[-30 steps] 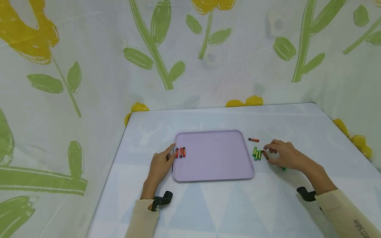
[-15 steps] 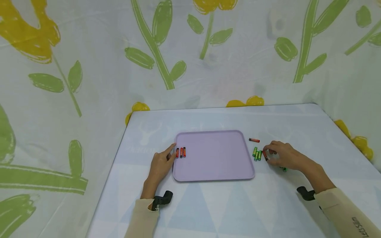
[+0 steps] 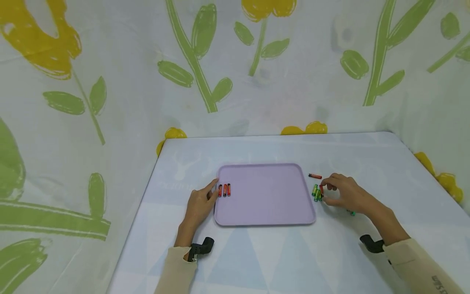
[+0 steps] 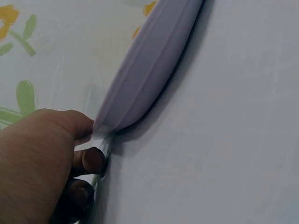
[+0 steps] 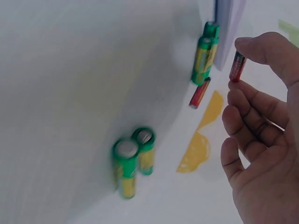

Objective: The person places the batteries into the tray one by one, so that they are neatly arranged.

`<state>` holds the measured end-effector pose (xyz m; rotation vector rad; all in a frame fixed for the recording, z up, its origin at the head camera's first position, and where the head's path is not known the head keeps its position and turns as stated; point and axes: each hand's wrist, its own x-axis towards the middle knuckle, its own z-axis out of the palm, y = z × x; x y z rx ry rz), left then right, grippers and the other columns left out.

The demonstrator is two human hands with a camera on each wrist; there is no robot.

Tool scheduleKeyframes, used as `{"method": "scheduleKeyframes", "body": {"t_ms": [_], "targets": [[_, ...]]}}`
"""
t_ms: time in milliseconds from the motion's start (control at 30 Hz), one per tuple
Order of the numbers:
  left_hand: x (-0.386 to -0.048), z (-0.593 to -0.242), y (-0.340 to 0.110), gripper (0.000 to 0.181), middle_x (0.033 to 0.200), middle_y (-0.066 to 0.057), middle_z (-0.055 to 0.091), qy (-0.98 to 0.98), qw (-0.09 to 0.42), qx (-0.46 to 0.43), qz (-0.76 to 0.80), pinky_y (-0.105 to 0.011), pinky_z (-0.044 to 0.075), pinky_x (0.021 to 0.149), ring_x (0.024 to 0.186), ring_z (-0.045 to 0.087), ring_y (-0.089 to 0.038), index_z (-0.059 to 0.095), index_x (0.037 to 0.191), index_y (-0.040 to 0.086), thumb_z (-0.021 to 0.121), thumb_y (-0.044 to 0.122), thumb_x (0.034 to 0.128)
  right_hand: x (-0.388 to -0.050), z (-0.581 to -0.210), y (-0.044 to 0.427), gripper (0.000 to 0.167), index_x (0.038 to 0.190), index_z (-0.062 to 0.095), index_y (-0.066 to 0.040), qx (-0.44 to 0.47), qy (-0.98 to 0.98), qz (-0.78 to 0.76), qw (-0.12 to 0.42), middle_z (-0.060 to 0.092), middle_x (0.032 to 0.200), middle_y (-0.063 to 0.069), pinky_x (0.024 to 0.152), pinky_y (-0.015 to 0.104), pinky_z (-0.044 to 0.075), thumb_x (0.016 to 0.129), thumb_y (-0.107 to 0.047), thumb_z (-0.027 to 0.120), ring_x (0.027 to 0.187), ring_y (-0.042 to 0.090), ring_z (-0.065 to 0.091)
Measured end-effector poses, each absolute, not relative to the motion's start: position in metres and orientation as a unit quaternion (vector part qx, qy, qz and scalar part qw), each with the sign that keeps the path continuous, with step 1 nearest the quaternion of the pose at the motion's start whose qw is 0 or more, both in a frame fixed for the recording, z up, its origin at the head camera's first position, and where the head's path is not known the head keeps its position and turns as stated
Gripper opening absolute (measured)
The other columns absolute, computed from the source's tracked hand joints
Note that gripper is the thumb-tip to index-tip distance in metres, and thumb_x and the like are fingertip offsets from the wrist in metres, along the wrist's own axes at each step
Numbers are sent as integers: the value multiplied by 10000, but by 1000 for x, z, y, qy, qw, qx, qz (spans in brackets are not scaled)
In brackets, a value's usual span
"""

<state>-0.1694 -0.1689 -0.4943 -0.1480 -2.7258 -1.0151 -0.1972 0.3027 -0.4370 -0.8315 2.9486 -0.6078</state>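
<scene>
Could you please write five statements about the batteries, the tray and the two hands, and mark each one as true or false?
1. The right hand pinches a red battery between thumb and finger. True.
2. Three red batteries lie on the tray, near its left end. True.
3. The green batteries lie in the middle of the tray. False: the green batteries in view are on the table, to the right of the tray.
4. The left hand is well away from the tray. False: the left hand touches its left edge.
5. Another red battery lies outside the tray. True.
</scene>
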Motion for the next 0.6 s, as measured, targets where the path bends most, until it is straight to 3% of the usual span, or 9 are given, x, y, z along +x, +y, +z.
{"method": "scheduleKeyframes", "body": {"t_ms": [300,600], "targets": [[-169,-494,-169,412,622,98,487,-931,116,-51,-342,-284,338,549,552,389,-97,625,1391,168,635,246,987,-200,-428,271,312,1097,695,-104,-286,931,-225,-5,559,929,-19,761,390,428,824,-188,822,881,191,523],[-170,-493,-170,410,601,109,472,-929,130,-65,-341,-282,338,550,530,374,-73,626,1387,152,642,234,986,-205,-418,241,292,1097,674,-108,-325,911,-254,-22,572,945,6,797,392,375,838,-157,800,894,193,524]]}}
